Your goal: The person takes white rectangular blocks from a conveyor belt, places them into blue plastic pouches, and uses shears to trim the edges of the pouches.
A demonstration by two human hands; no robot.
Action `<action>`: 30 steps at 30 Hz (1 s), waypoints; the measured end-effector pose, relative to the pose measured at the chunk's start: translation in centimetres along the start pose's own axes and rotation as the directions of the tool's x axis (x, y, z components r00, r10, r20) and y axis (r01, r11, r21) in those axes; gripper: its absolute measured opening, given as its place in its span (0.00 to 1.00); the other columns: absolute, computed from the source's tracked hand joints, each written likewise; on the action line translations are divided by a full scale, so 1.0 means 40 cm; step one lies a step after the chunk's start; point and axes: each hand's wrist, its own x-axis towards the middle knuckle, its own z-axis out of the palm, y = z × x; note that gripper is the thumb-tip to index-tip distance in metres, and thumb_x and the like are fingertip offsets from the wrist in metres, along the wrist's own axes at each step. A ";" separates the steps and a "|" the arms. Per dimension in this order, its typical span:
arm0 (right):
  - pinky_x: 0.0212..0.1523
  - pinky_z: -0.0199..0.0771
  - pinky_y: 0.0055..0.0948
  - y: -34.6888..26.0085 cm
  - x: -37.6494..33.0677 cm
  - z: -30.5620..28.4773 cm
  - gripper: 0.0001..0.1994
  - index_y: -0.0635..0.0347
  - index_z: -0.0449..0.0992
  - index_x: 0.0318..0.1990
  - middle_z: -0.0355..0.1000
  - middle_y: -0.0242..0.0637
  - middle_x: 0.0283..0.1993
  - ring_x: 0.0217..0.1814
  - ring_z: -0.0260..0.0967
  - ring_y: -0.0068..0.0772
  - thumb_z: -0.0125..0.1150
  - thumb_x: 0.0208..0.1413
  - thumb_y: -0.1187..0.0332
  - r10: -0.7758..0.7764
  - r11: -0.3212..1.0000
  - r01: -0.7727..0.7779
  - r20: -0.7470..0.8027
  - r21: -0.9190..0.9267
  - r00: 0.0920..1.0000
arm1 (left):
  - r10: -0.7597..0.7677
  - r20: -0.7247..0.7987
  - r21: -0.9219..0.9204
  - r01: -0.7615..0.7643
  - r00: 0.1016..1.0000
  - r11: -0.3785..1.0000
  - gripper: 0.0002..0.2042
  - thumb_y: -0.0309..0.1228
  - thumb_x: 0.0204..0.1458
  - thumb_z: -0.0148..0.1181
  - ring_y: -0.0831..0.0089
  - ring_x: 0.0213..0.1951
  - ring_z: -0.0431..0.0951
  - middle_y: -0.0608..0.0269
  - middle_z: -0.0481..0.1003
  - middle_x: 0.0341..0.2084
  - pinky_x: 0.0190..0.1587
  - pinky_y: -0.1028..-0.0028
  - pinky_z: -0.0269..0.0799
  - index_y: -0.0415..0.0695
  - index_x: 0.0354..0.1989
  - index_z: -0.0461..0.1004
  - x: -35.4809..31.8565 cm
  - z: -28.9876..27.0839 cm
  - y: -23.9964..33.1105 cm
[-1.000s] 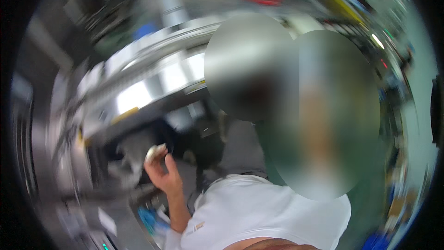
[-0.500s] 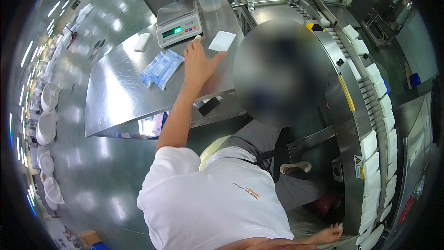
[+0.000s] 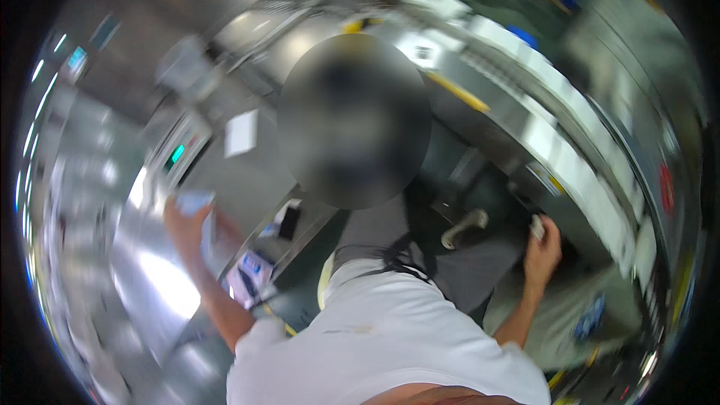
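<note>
At the blue-and-white plastic packet [image 3: 196, 201] on the steel table, my left hand [image 3: 184, 226] has its thumb spread from the fingers. Motion smears both, and any contact is unclear. Beyond the packet stand a digital scale [image 3: 177, 151] with a green display and a clear plastic jug [image 3: 187, 67]. A white card [image 3: 241, 133] lies to the right of the scale. Off to the right, my right hand [image 3: 543, 251] hangs beside the conveyor with curled fingers. Something small and white shows at its fingertips; whether it is held or a fingertip cover is unclear.
A curved conveyor [image 3: 517, 94] carrying several white packs [image 3: 551, 146] runs around the far and right sides. Purple-and-white packages [image 3: 251, 274] and a dark object [image 3: 289, 221] sit below the tabletop. A grey blurred disc hides the middle.
The view has swung to the right. My left hand has moved from near the scale and card to the packet. My right hand has come up into fuller view beside the conveyor.
</note>
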 end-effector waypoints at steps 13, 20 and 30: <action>0.41 0.77 0.34 -0.382 -0.037 0.199 0.16 0.67 0.76 0.49 0.76 0.45 0.44 0.41 0.76 0.34 0.68 0.58 0.67 -0.435 0.816 0.086 0.509 0.572 0.743 | 0.809 0.553 -0.714 -0.388 0.197 0.583 0.60 0.42 0.23 0.88 0.63 0.31 0.76 0.54 0.76 0.30 0.36 0.66 0.74 0.33 0.68 0.57 -0.418 0.210 0.864; 0.31 0.66 0.26 -0.274 -0.070 0.119 0.09 0.64 0.78 0.40 0.74 0.29 0.30 0.30 0.66 0.19 0.65 0.63 0.66 -0.254 0.700 -0.402 0.731 0.591 0.633 | 0.896 0.444 -0.850 -0.315 0.007 0.423 0.63 0.49 0.22 0.85 0.66 0.37 0.76 0.56 0.75 0.36 0.42 0.69 0.74 0.34 0.71 0.58 -0.484 0.275 0.943; 0.30 0.69 0.19 -0.213 -0.109 0.173 0.09 0.60 0.79 0.44 0.73 0.23 0.33 0.30 0.65 0.12 0.60 0.70 0.63 0.251 0.405 -0.476 0.406 0.781 0.879 | 0.612 0.785 -0.557 0.543 0.096 0.629 0.22 0.39 0.64 0.64 0.64 0.49 0.74 0.53 0.73 0.53 0.53 0.65 0.72 0.38 0.59 0.66 -0.575 0.411 0.794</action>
